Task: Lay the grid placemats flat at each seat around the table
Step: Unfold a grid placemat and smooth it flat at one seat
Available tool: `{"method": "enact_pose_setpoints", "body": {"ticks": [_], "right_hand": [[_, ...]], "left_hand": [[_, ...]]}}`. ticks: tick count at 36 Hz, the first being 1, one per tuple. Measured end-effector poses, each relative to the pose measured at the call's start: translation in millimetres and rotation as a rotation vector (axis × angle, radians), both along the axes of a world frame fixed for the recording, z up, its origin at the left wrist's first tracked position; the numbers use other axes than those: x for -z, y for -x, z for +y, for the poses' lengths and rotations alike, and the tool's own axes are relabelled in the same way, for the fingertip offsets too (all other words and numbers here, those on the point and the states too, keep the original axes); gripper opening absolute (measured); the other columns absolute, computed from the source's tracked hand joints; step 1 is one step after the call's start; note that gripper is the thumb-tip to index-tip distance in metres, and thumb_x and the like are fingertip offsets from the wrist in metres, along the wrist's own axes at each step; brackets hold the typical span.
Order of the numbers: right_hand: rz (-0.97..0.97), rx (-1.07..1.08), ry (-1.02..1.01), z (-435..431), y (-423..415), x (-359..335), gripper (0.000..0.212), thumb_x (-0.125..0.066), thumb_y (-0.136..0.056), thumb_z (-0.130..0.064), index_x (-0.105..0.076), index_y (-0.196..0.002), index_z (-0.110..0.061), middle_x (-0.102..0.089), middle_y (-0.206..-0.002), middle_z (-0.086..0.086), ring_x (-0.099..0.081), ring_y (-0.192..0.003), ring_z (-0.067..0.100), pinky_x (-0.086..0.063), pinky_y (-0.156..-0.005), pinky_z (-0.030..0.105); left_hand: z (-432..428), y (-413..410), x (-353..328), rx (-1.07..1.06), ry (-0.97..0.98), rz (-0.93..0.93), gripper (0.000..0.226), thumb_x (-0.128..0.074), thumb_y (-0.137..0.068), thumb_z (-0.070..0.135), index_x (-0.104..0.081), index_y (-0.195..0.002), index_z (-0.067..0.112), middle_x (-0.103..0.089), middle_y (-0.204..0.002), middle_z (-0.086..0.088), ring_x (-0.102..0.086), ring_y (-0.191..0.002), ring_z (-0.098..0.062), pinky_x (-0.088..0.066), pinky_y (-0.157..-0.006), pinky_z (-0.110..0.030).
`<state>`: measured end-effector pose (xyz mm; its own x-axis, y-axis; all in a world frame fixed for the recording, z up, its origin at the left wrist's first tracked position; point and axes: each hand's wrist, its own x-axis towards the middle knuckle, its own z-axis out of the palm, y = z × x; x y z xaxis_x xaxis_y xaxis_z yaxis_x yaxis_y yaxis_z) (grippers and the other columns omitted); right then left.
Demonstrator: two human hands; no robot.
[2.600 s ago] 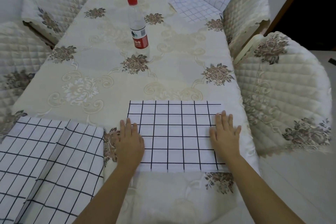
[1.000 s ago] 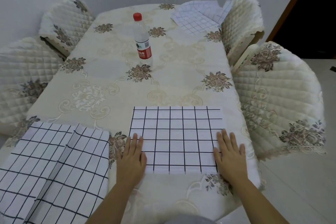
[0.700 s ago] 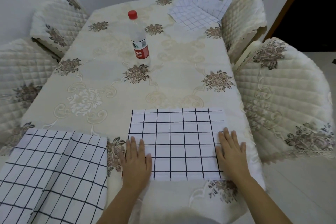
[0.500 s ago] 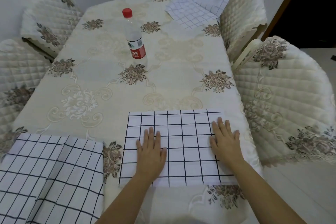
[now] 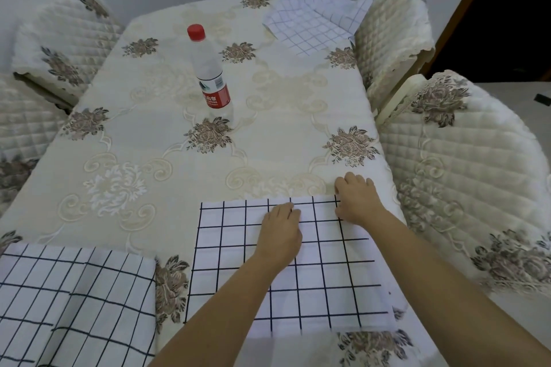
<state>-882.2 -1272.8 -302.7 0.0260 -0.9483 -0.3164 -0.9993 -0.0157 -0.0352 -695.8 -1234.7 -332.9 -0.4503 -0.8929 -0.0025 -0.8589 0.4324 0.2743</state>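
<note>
Thin cloth, soft and light by the look — the grid placemat (image 5: 238, 262) lies at the near edge of the table (image 5: 268, 143), best taken by its corners; the right hand (image 5: 357, 202) curls round the far right one, the left hand (image 5: 280, 235) rests mid-mat, fingers bent, grip unclear

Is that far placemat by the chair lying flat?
No. The far placemat is rumpled, one corner riding up against the quilted chair back.
</note>
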Motion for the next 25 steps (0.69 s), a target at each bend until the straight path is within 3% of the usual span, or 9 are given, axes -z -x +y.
{"method": "enact_pose_setpoints", "body": {"ticks": [2,5,8,11,14,17,19,21,25], "right_hand": [[0.026,0.013,-0.065,-4.1,0.9,-2.8,0.041,-0.054,-0.079,-0.019,-0.044,-0.118,-0.010,-0.046,-0.121,0.009,-0.042,-0.112,0.027,-0.033,-0.096,0.035],[0.046,0.041,-0.131,-3.2,1.6,-5.6,0.041,-0.053,-0.080,-0.021,-0.046,-0.119,-0.011,-0.047,-0.121,0.010,-0.041,-0.114,0.028,-0.033,-0.096,0.035],[-0.007,0.067,-0.139,0.4,2.2,-8.0,0.034,-0.055,-0.079,-0.022,-0.051,-0.111,-0.011,-0.047,-0.115,0.009,-0.043,-0.108,0.027,-0.035,-0.087,0.032],[-0.221,0.148,-0.138,6.2,0.7,-20.1,0.018,-0.057,-0.079,-0.018,-0.049,-0.093,-0.014,-0.044,-0.096,0.003,-0.043,-0.088,0.021,-0.034,-0.065,0.025],[-0.437,0.198,-0.082,15.9,-2.3,-35.7,0.011,-0.058,-0.076,-0.011,-0.049,-0.082,-0.015,-0.053,-0.083,0.001,-0.051,-0.079,0.020,-0.037,-0.057,0.027],[-0.592,0.200,-0.009,27.8,-6.8,-52.4,0.011,-0.060,-0.074,-0.009,-0.054,-0.076,-0.017,-0.060,-0.076,0.001,-0.055,-0.073,0.019,-0.046,-0.065,0.032],[-0.668,0.189,0.040,34.3,-9.7,-63.4,0.017,-0.061,-0.074,-0.009,-0.053,-0.068,-0.022,-0.059,-0.071,-0.003,-0.054,-0.068,0.016,-0.045,-0.064,0.031],[-0.728,0.193,0.096,39.0,-11.6,-74.6,0.025,-0.063,-0.075,-0.011,-0.050,-0.063,-0.028,-0.056,-0.066,-0.009,-0.050,-0.064,0.011,-0.040,-0.060,0.027],[-0.807,0.271,0.228,41.4,-11.1,-95.7,0.018,-0.065,-0.075,-0.012,-0.056,-0.064,-0.023,-0.054,-0.062,-0.010,-0.046,-0.061,0.007,-0.034,-0.053,0.020]], "left_hand": [[1.4,4.6,-3.4,0.042,0.031,0.010,0.025,-0.055,-0.062,0.014,-0.071,-0.081,0.013,-0.070,-0.088,-0.003,-0.067,-0.075,-0.019,-0.053,-0.064,-0.023],[2.4,9.1,-4.1,0.070,-0.013,0.026,0.038,-0.034,-0.067,0.018,-0.069,-0.081,0.016,-0.066,-0.081,0.002,-0.063,-0.066,-0.016,-0.049,-0.058,-0.019],[6.1,12.1,-11.3,0.037,-0.061,0.091,0.036,-0.044,-0.075,0.012,-0.067,-0.102,0.010,-0.065,-0.090,-0.004,-0.064,-0.076,-0.022,-0.051,-0.064,-0.026],[9.6,18.1,-29.1,-0.110,-0.359,0.229,0.045,-0.038,-0.095,0.015,-0.037,-0.140,0.013,-0.058,-0.116,-0.010,-0.055,-0.104,-0.026,-0.045,-0.086,-0.035],[10.2,22.5,-40.4,-0.286,-0.531,0.428,0.053,-0.037,-0.097,0.020,-0.020,-0.147,0.027,-0.062,-0.094,-0.013,-0.058,-0.080,-0.024,-0.047,-0.071,-0.036],[3.9,22.3,-44.3,-0.328,-0.555,0.485,0.061,-0.038,-0.096,0.018,-0.009,-0.147,0.037,-0.063,-0.092,-0.022,-0.063,-0.084,-0.034,-0.051,-0.075,-0.044],[-2.5,21.4,-50.2,-0.344,-0.561,0.499,0.063,-0.039,-0.094,0.015,-0.013,-0.145,0.041,-0.063,-0.095,-0.021,-0.064,-0.086,-0.034,-0.052,-0.077,-0.046],[-9.4,21.9,-61.0,-0.334,-0.532,0.505,0.052,-0.038,-0.093,0.013,-0.030,-0.141,0.032,-0.064,-0.095,-0.016,-0.064,-0.086,-0.030,-0.053,-0.074,-0.043],[-24.3,26.8,-91.4,-0.361,-0.447,0.557,0.021,-0.040,-0.092,0.012,-0.054,-0.108,0.014,-0.066,-0.095,-0.012,-0.058,-0.073,-0.020,-0.046,-0.061,-0.030]]}}
